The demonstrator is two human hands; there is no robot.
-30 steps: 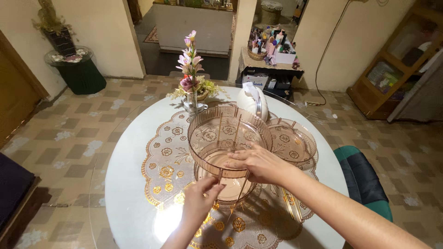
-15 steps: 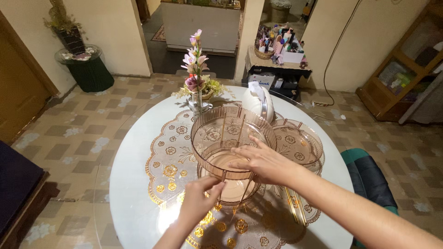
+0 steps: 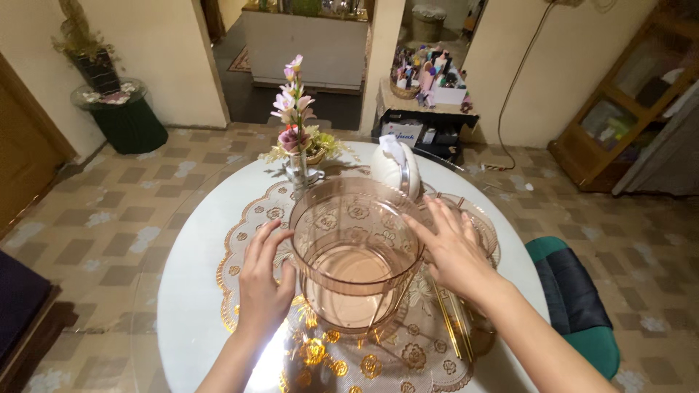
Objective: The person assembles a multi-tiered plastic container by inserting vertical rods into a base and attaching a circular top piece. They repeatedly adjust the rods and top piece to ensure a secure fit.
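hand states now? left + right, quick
Left hand: open, fingers spread against the left side of the clear pink bowl.
Right hand: open, flat against the bowl's right side.

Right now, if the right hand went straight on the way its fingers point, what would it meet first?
The right hand points up and left along the far rim of the pink transparent bowl. Past the rim, it would probably meet the white rounded container first, though depth is unclear.

My arms are cut off by the bottom edge. The see-through pink bowl (image 3: 355,251) hides part of my right hand (image 3: 453,249) and the white jug (image 3: 397,169) at 12 o'clock. The things on the shelf (image 3: 429,76) at 1 o'clock are too small to tell.
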